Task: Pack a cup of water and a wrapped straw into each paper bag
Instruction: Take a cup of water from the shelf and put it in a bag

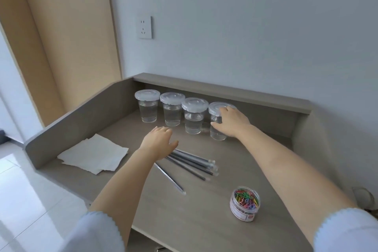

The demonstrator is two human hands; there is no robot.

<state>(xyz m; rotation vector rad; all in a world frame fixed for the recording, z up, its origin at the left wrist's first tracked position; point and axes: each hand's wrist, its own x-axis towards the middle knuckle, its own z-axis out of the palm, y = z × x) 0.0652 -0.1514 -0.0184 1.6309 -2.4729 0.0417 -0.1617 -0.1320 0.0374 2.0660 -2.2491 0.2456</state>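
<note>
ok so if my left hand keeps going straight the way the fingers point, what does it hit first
Probably the third cup from the left. Your left hand hovers open over the straws, fingers aimed up-right toward it, though depth is hard to judge.

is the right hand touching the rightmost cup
Touching: the head view shows the right hand wrapped around the rightmost cup, thumb and fingers on its side.

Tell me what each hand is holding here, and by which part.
The right hand grips the rightmost cup of water around its upper side wall, just below the lid. The left hand holds nothing, hovering open above the wrapped straws.
</note>
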